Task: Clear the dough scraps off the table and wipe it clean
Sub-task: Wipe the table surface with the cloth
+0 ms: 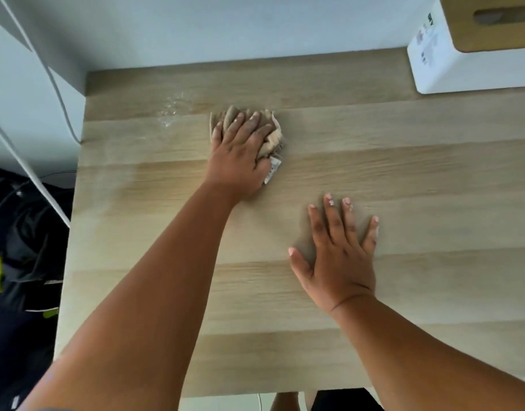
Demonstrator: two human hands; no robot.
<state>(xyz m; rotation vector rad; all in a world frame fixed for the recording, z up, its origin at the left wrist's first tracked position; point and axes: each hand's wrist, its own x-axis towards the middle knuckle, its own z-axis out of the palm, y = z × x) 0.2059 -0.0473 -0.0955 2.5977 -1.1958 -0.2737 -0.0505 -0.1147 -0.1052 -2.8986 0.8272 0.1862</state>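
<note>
Both forearms are bare, no sleeves showing; the right hand has pale pink polished nails, some decorated.

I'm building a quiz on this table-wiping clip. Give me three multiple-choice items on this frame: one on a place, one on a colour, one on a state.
1. Where does the white box stand?
A. far right corner of the table
B. near left corner
C. on the floor

2. What colour is the cloth?
A. blue
B. beige
C. red

3. How is the right hand?
A. clenched round a cup
B. lifted above the table
C. flat on the table, fingers spread

Answers:
1. A: the white box sits at the table's far right, against the wall.
2. B: the bunched cloth under the left hand is beige.
3. C: the right hand lies palm down, holding nothing.
</note>
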